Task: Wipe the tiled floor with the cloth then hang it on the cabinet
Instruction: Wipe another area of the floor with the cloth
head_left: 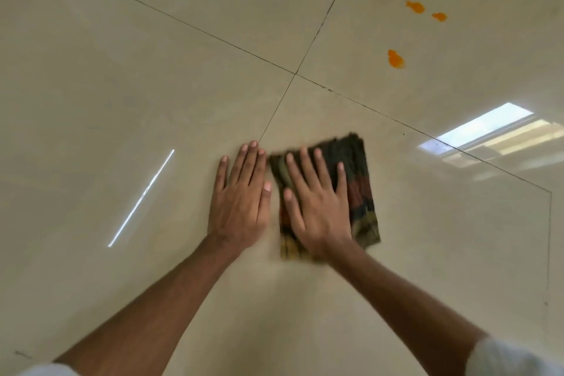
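My right hand [317, 204] lay flat, fingers spread, pressing the folded rectangular striped cloth [360, 180] onto the glossy beige tiled floor [152, 70]. My left hand [241, 201] rested flat on bare tile beside it, holding nothing.

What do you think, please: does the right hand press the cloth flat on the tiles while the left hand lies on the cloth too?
Not quite: in the head view the left hand lies flat on the bare tiles beside the cloth, not on it. The right hand does press the cloth flat.
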